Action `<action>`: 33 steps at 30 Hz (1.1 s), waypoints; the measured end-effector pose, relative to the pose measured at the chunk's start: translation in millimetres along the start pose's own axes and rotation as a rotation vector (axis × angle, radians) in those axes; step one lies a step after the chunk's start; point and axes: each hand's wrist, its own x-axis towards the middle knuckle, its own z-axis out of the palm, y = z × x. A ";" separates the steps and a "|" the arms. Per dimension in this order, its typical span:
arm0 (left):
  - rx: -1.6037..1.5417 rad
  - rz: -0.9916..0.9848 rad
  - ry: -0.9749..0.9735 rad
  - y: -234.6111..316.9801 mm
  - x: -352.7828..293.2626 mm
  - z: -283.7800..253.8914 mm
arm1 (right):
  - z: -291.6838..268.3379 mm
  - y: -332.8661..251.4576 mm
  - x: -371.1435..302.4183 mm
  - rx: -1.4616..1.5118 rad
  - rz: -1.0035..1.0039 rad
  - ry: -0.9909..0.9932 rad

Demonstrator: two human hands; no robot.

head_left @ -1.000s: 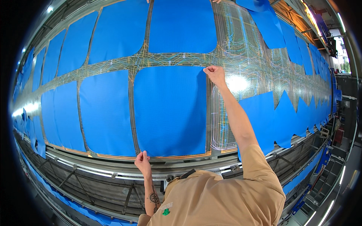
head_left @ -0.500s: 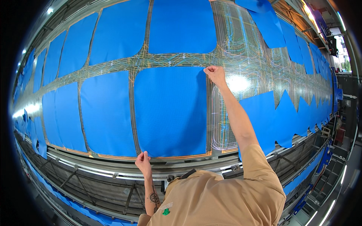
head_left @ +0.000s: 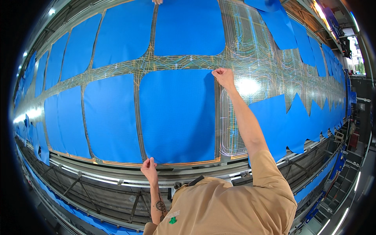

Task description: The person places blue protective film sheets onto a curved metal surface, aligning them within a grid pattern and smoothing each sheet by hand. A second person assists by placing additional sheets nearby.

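A blue sheet [head_left: 176,117] with rounded left corners lies flat on the long, line-marked table [head_left: 231,100] before me. My right hand [head_left: 224,77] reaches across with its fingers pinched on the sheet's far right corner. Down at the near left corner, my left hand [head_left: 149,169] is closed too, its thumb and fingertips pinching the sheet's edge. The shadow of my right arm darkens the right part of the sheet.
More blue sheets [head_left: 107,117] lie in two rows to the left and beyond. On the right are zigzag-edged blue pieces [head_left: 274,117]. Another person's hand [head_left: 157,2] touches the far sheet's edge. A metal rail [head_left: 102,178] runs along the near side.
Another person's hand has come into view at the far edge, at the top. My own hands and the sheet between them have stayed nearly still.
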 end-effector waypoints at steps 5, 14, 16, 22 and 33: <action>-0.002 -0.003 -0.011 -0.1 0.4 -1.5 | 0.2 -1.4 -0.6 -0.018 -0.008 0.011; -0.033 -0.014 -0.007 -0.7 0.5 -0.2 | 0.9 1.0 0.4 -0.009 0.011 0.021; -0.012 -0.007 -0.019 0.5 0.5 0.1 | 0.7 1.3 0.2 -0.009 -0.015 0.040; 0.027 0.006 -0.040 -1.2 -2.0 -4.5 | -0.5 -8.7 -0.5 0.049 0.028 -0.032; 0.084 0.210 0.221 -10.1 -24.9 13.0 | 4.1 6.3 11.0 0.100 0.028 -0.091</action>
